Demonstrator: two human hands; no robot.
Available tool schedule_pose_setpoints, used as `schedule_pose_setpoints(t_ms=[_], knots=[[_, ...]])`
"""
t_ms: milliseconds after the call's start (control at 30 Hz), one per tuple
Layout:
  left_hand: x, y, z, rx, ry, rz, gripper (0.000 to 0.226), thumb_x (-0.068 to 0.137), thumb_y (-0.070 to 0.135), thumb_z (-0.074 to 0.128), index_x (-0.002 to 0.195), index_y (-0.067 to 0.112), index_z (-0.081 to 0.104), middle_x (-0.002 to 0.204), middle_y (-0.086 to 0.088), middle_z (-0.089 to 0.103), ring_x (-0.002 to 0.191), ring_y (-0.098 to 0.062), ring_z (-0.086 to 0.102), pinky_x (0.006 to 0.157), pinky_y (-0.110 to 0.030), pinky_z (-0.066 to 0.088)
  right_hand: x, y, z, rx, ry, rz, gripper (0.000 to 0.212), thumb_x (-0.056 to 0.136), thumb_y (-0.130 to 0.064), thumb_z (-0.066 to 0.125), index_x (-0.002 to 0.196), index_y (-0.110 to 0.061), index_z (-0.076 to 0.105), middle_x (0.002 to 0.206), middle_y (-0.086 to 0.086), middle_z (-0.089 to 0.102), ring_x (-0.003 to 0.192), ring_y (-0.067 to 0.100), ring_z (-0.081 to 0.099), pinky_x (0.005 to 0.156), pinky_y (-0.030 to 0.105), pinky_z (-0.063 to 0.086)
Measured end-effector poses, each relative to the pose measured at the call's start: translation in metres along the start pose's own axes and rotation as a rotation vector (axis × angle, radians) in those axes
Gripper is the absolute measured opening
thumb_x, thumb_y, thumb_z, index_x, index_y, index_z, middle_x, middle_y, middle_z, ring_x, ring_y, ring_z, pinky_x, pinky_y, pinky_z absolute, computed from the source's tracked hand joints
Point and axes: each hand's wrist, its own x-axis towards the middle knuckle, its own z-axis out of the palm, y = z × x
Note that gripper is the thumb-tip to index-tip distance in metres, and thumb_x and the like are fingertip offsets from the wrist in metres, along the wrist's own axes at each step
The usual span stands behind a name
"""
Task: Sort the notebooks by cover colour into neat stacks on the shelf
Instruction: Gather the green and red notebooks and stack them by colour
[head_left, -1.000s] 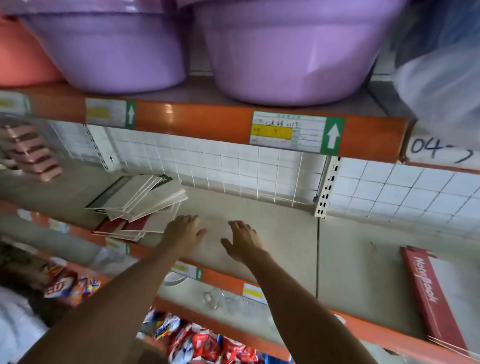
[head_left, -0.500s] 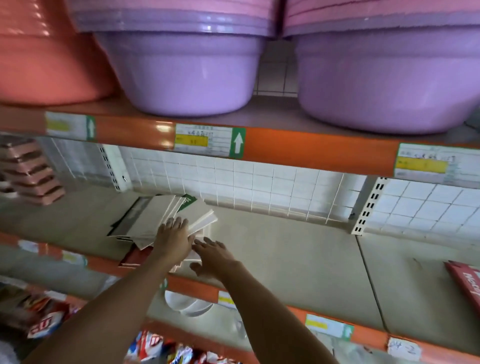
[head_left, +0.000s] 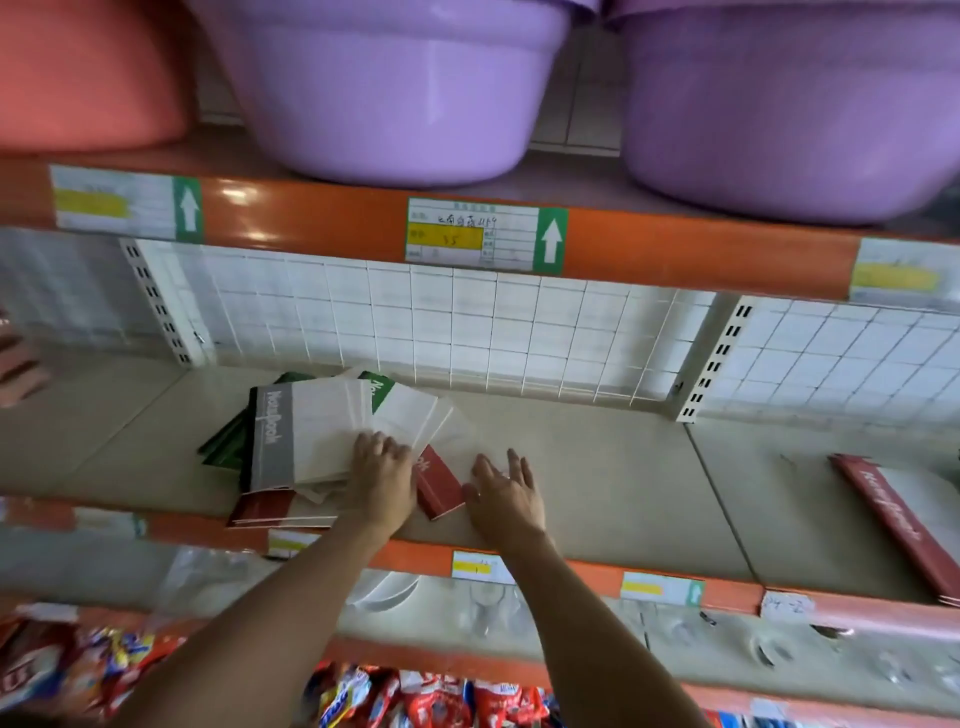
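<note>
Sorting is judged hardly begun: on the shelf (head_left: 597, 467) one mixed pile (head_left: 332, 441) of grey, green and red notebooks is still fanned out, and only a red notebook (head_left: 893, 519) is seen apart at the far right. The left hand (head_left: 382, 467) is laid flat on the pile, fingers (head_left: 376, 444) straight. The right hand (head_left: 506, 493) is open beside it, thumb touching a small red notebook (head_left: 436, 486).

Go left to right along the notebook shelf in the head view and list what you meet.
Green notebooks → grey notebook → left hand → red notebook → right hand → red stack at the far right.
</note>
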Motion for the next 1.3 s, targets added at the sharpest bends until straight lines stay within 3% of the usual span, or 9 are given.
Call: schedule_pose_setpoints(t_ms=[267,433,533,700,833,933,1033,1133,1300], knots=[[0.016,0.110,0.022,-0.238,-0.038,0.172,0.020,0.077,0.013,0.072,0.096,0.008,0.066,0.095,-0.011,0.068,0.093,-0.035,0.063,0.087,-0.049,0.048,-0.048,0.112,-0.038,-0.118,0.121,0.410,0.056,0.097,-0.056,0.036,0.141,-0.021,0.038,0.146,0.001,0.042,0.134,0.030,0.033,0.110,0.041,0.026],[0.019,0.157,0.016,-0.334,-0.040,0.250,0.035,0.066,0.000,0.067,0.099,0.010,0.064,0.104,-0.011,0.067,0.100,-0.034,0.063,0.087,-0.043,0.051,-0.060,0.126,-0.042,-0.086,0.190,0.521,0.064,0.093,-0.064,0.039,0.137,-0.017,0.038,0.136,0.006,0.042,0.127,0.030,0.036,0.107,0.043,0.027],[0.020,0.158,0.017,-0.249,0.004,0.149,0.031,0.078,0.026,0.065,0.105,0.013,0.062,0.112,-0.011,0.065,0.105,-0.032,0.061,0.089,-0.049,0.044,-0.057,0.128,-0.042,-0.075,0.206,0.545,0.075,0.091,-0.068,0.038,0.143,-0.015,0.033,0.140,0.009,0.039,0.130,0.031,0.034,0.110,0.043,0.025],[0.021,0.156,0.017,-0.092,-0.185,-0.103,0.085,0.088,0.073,0.027,0.145,0.012,0.041,0.153,-0.018,0.038,0.139,-0.040,0.033,0.107,-0.066,0.010,-0.053,0.130,-0.043,-0.131,0.193,0.611,0.092,0.086,-0.076,0.039,0.147,-0.009,0.028,0.137,0.015,0.041,0.125,0.035,0.035,0.107,0.045,0.026],[0.019,0.156,0.016,-0.069,-0.232,-0.172,0.106,0.081,0.084,0.007,0.152,0.008,0.025,0.155,-0.029,0.027,0.144,-0.042,0.023,0.111,-0.067,0.002,-0.056,0.131,-0.043,-0.073,0.245,0.686,0.104,0.066,-0.090,0.049,0.129,-0.007,0.042,0.128,0.015,0.047,0.120,0.034,0.041,0.105,0.041,0.030],[0.020,0.158,0.013,-0.105,-0.134,-0.095,0.089,0.088,0.076,0.019,0.131,0.009,0.056,0.128,-0.028,0.056,0.124,-0.042,0.047,0.108,-0.064,0.017,-0.057,0.132,-0.045,-0.073,0.261,0.681,0.103,0.062,-0.091,0.052,0.122,-0.007,0.046,0.124,0.011,0.051,0.120,0.030,0.044,0.104,0.038,0.031],[0.020,0.161,0.017,-0.252,0.118,0.055,0.050,0.093,0.054,0.041,0.088,0.011,0.066,0.091,-0.015,0.060,0.085,-0.035,0.059,0.077,-0.045,0.043,-0.057,0.134,-0.046,-0.014,0.295,0.678,0.098,0.062,-0.088,0.058,0.118,-0.008,0.046,0.123,0.010,0.053,0.120,0.030,0.045,0.104,0.038,0.032],[0.019,0.159,0.015,-0.245,0.068,-0.027,0.044,0.084,0.052,0.065,0.097,0.009,0.063,0.094,-0.018,0.061,0.088,-0.035,0.056,0.077,-0.043,0.043,-0.057,0.133,-0.044,0.019,0.304,0.662,0.093,0.064,-0.085,0.059,0.115,-0.009,0.044,0.122,0.009,0.055,0.120,0.030,0.047,0.103,0.039,0.033],[0.018,0.159,0.026,-0.139,-0.069,-0.137,0.067,0.087,0.063,0.055,0.117,0.003,0.060,0.119,-0.038,0.056,0.112,-0.047,0.051,0.098,-0.054,0.037,-0.058,0.133,-0.043,0.018,0.305,0.653,0.092,0.065,-0.086,0.056,0.115,-0.010,0.042,0.122,0.008,0.055,0.120,0.029,0.048,0.102,0.039,0.034]])
